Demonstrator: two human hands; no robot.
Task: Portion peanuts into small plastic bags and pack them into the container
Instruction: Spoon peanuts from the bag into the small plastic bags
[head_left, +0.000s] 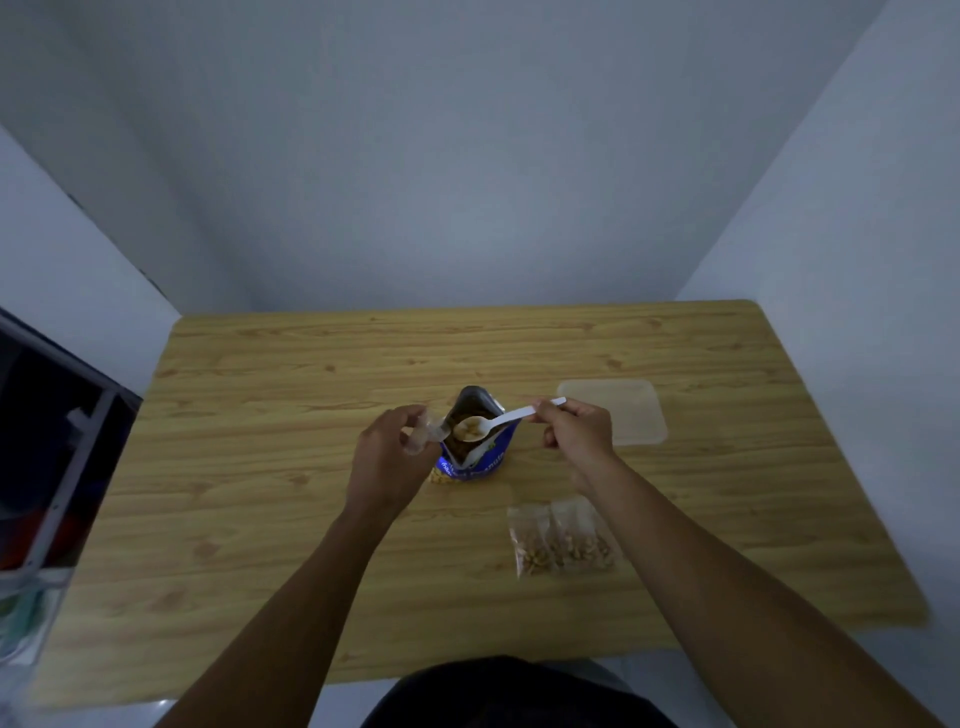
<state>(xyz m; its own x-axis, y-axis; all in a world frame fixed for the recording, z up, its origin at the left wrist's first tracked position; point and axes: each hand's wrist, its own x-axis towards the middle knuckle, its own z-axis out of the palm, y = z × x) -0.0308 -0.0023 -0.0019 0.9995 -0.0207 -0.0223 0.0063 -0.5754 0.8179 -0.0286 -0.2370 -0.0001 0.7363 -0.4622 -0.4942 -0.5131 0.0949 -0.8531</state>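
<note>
Wood-grain table (260, 467) is sitting in a white-walled corner. R hand (576, 434) is pinching a loaded spoon (498, 420) over the peanut pouch (483, 457) mid-table; L hand (384, 462) is gripping a small bag (418, 436) beside it.

The desk (311, 519) looks like matt wood grain, the spoon (498, 420) white plastic, the peanut pouch (480, 457) glossy, and the filled bags (563, 540) and container (613, 413) clear plastic.
</note>
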